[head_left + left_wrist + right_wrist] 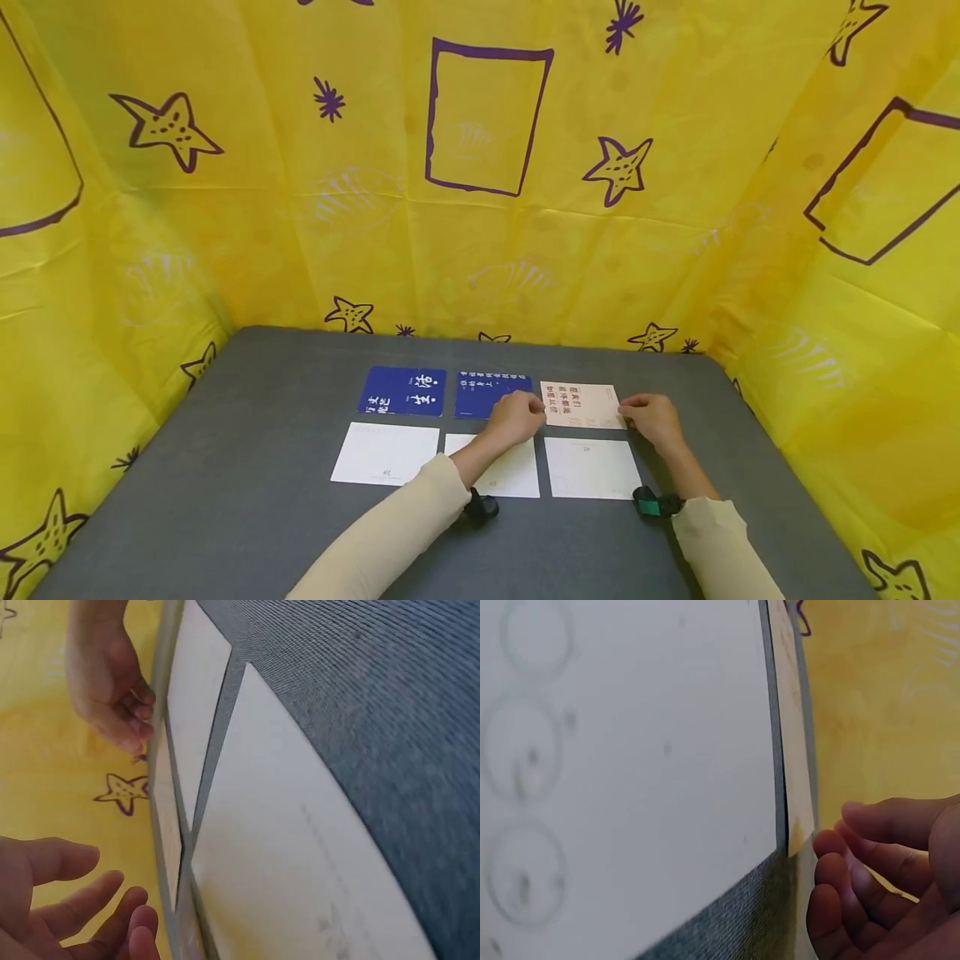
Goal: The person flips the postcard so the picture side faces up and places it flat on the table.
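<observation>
A cream card (pixel 581 407) with lines of dark Chinese characters lies flat at the right end of the back row. At its left edge is my left hand (pixel 517 417), fingertips beside the lower left corner. My right hand (pixel 654 419) is at the opposite edge, thumb and fingers bent loosely. In the right wrist view, the right fingertips (pixel 826 847) come right up to the card's corner. The left wrist view shows the left thumb (pixel 64 859) and fingers apart, with nothing between them. My left forearm crosses over the middle white card (pixel 517 471).
Two blue cards with white characters, one at far left (pixel 401 392) and one in the middle (pixel 487 400), share the back row. White cards lie in front, at left (pixel 386 454) and right (pixel 592 468). The grey table (pixel 247 467) meets yellow patterned cloth (pixel 375 250) behind.
</observation>
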`<state>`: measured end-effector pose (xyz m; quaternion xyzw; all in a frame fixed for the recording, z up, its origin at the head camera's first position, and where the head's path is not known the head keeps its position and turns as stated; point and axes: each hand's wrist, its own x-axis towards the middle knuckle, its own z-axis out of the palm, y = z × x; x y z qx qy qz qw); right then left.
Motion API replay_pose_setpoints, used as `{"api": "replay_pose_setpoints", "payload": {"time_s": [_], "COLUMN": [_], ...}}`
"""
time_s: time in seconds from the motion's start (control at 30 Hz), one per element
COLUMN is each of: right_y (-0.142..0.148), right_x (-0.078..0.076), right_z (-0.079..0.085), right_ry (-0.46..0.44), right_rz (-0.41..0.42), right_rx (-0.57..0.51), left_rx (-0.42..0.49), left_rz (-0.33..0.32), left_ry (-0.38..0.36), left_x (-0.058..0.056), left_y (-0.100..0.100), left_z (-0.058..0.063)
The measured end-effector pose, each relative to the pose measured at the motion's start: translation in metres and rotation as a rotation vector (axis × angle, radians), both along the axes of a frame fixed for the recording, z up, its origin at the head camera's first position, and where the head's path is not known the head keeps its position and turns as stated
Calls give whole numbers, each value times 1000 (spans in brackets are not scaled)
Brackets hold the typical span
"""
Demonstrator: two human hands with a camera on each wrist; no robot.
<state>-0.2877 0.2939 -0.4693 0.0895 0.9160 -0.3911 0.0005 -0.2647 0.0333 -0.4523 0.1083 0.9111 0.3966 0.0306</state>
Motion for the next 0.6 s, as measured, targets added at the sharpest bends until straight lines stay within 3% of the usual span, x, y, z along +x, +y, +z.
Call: {"api": "replay_pose_setpoints", "payload": {"time_s": [0.27,0.6], "right_y": [-21,-58], "right_x": [13,25], "right_z": [6,6], "right_ry": [-5,14], "right_rz": [29,135], "right_rx": [-94,-137], "left_rx": [-19,-24], "left_rz": [0,-58], "left_ry": [-36,-84], "left_x": [12,31], "left_y": [-28,-64], "left_z": [5,10]}}
